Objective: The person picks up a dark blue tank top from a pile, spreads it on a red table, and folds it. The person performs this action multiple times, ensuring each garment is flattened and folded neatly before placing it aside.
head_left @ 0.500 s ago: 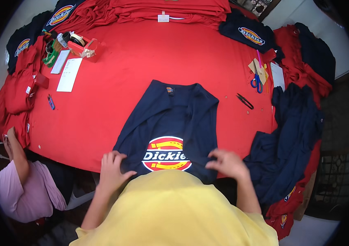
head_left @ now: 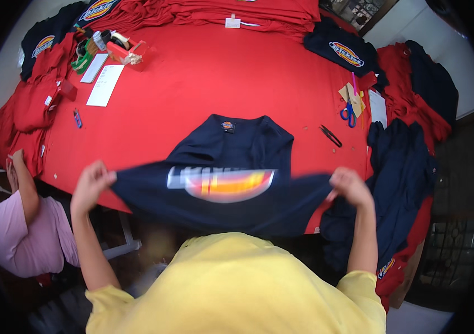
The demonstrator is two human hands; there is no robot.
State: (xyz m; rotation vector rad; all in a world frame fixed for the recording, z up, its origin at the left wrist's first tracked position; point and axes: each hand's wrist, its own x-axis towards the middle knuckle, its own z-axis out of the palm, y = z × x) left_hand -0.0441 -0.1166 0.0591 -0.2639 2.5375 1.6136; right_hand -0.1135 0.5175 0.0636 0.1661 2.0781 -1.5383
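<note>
A navy T-shirt (head_left: 237, 147) with a red, yellow and white printed emblem (head_left: 221, 183) lies on the red table (head_left: 192, 83). Its collar end rests flat on the cloth while its near end is lifted and stretched wide, blurred by motion. My left hand (head_left: 91, 182) grips the shirt's left bottom corner, raised over the table's near edge. My right hand (head_left: 348, 186) grips the right bottom corner at about the same height. My yellow shirt hides the table edge below.
Blue-handled scissors (head_left: 348, 113) and black snips (head_left: 331, 135) lie right of the shirt. A navy garment pile (head_left: 404, 178) hangs at the right edge. Stacked red shirts (head_left: 237, 11) sit at the back, papers (head_left: 105, 84) and a red tray (head_left: 126, 53) at left. A person in pink (head_left: 20, 222) sits lower left.
Both hands have taken the shirt's bottom edge, moved apart and upward, and pulled it wide off the table. The emblem has lifted and is now blurred.
</note>
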